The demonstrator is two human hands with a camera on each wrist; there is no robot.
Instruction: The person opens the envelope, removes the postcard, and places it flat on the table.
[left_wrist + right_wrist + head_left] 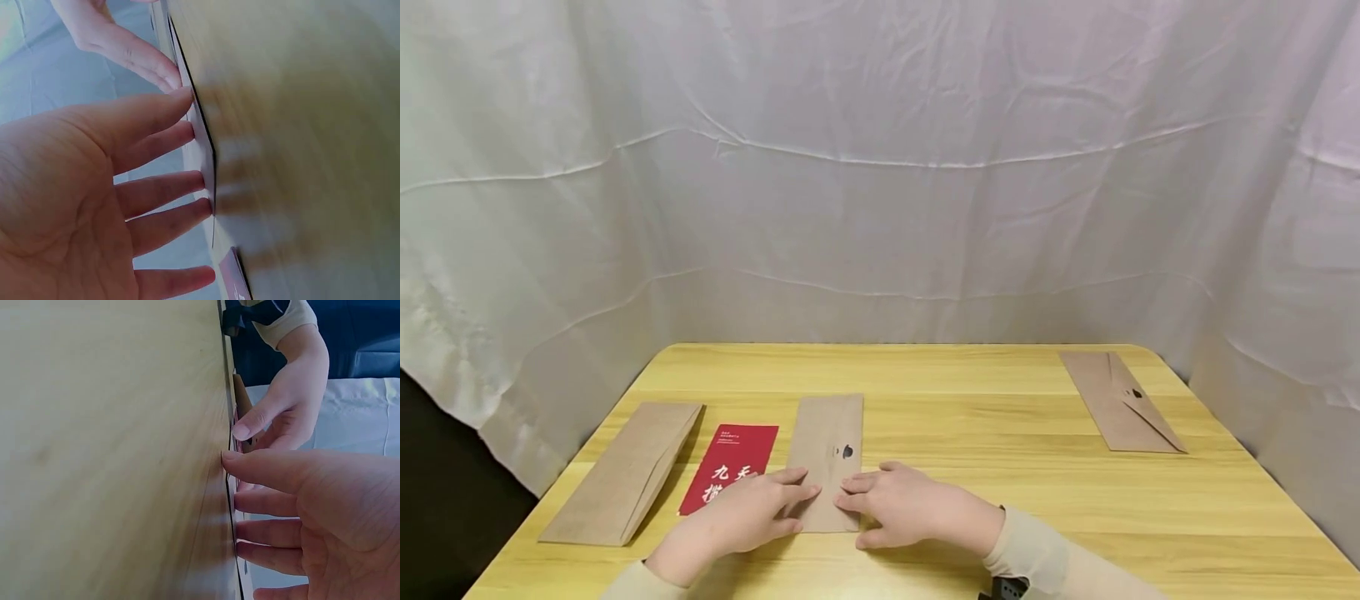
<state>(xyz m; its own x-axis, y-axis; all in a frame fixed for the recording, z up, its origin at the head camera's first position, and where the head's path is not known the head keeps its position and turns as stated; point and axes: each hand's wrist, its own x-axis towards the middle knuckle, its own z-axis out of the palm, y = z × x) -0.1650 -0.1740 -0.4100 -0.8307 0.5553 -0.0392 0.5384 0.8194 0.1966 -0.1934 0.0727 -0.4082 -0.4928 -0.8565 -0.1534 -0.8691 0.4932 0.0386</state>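
A brown paper envelope with a small dark print lies flat in the middle, its length pointing away from me. My left hand rests its fingertips on the near left part. From the other side, my right hand touches the near right part, thumb by the edge. In the left wrist view the left fingers are spread and fairly straight along the envelope's edge. The right wrist view has the right fingers extended the same way. Just left of the envelope is a red card with white characters, partly covered by my left hand.
Another brown envelope lies at the far left, one long side slightly raised. At the back right is a third brown envelope with a similar dark print. White curtains hang behind and beside the wooden table.
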